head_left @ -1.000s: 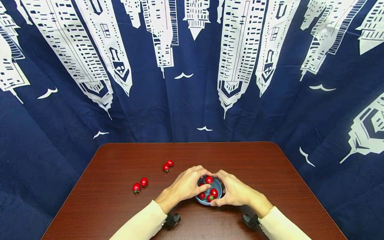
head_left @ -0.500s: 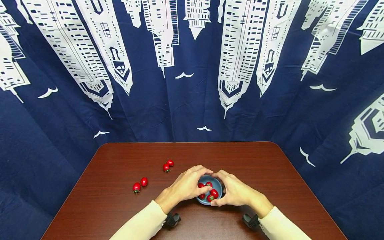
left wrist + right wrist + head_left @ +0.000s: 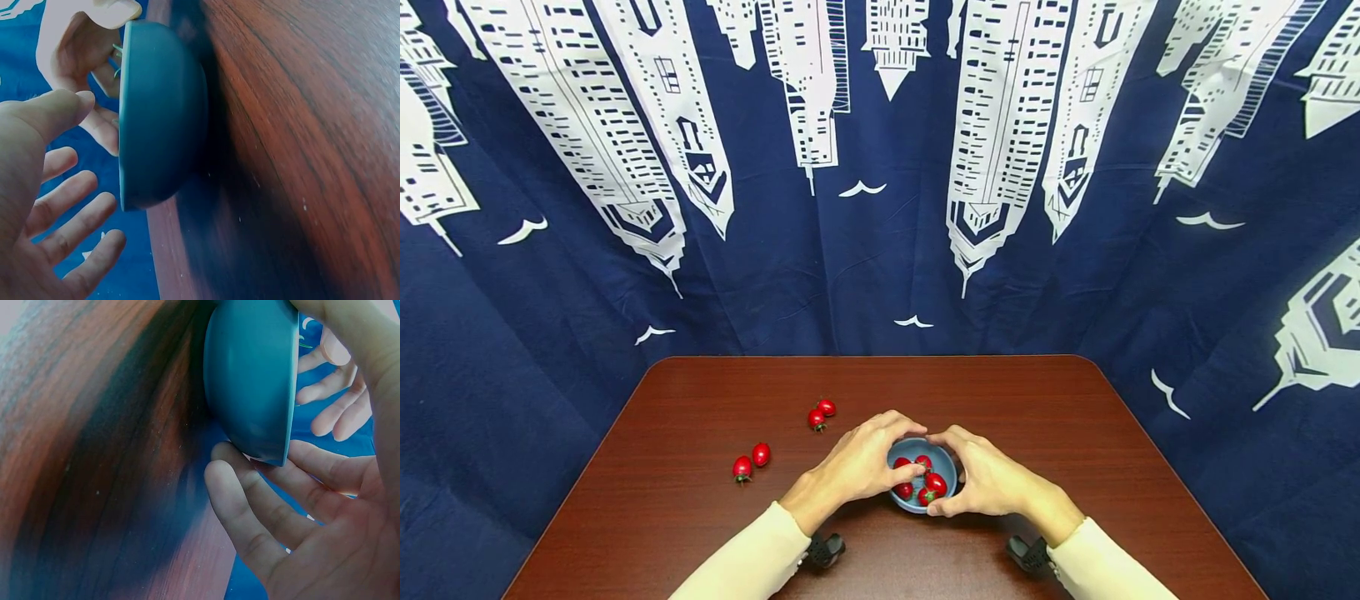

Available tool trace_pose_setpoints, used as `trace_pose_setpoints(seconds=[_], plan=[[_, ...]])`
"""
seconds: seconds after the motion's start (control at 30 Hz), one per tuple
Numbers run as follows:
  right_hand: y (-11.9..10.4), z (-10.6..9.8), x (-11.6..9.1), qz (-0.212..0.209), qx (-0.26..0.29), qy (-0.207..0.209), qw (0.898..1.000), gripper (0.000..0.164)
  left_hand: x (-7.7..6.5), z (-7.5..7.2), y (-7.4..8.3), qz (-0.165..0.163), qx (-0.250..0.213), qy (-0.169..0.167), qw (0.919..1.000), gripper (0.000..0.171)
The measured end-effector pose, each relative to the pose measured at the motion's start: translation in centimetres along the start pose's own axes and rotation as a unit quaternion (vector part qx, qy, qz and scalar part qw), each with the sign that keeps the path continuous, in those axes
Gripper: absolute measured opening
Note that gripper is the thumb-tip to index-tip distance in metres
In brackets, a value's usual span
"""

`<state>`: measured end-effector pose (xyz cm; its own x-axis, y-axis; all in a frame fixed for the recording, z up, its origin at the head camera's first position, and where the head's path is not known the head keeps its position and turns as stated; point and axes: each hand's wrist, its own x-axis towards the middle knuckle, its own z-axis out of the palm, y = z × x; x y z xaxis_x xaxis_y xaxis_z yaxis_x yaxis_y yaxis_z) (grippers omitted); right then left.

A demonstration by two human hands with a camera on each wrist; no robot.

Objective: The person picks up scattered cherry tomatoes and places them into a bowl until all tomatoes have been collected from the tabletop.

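A small blue bowl (image 3: 942, 457) stands on the brown table and holds several red cherry tomatoes (image 3: 935, 483) with green stems. My right hand (image 3: 992, 477) grips the bowl from the right, its thumb at the near rim and its fingers round the far side. In the right wrist view those fingers touch the outer wall of the bowl (image 3: 250, 375). Over the bowl's left part hovers my left hand (image 3: 872, 460), thumb and fingers spread apart with nothing between them. The left wrist view shows its relaxed fingers (image 3: 69, 194) just short of the rim.
On the table's left half lie a pair of cherry tomatoes (image 3: 742, 468) and, farther back, another pair (image 3: 817, 418). A dark blue curtain (image 3: 880, 267) printed with white buildings hangs behind the table (image 3: 1000, 392). Black wrist cameras (image 3: 826, 551) sit under both wrists.
A cherry tomato that was at the left fingertips has dropped into the bowl. The left hand has since shifted slightly left. The right hand keeps its place on the bowl.
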<state>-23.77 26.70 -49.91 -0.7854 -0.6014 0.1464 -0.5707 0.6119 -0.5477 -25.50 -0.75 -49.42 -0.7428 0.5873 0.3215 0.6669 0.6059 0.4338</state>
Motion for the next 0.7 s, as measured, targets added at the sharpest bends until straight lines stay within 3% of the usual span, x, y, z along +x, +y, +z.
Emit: trace_pose_setpoints(seconds=[0.4,0.7], plan=[[0.0,0.0,0.1,-0.002,-0.004,0.003,1.000,0.097,-1.5,-1.2,-2.2,-0.024,0.015,0.030,0.9991,0.060],[-0.1,-0.1,0.0,0.008,0.021,0.000,1.000,0.096,-2.6,-2.5,-3.7,-0.064,0.028,0.060,0.9958,0.057]])
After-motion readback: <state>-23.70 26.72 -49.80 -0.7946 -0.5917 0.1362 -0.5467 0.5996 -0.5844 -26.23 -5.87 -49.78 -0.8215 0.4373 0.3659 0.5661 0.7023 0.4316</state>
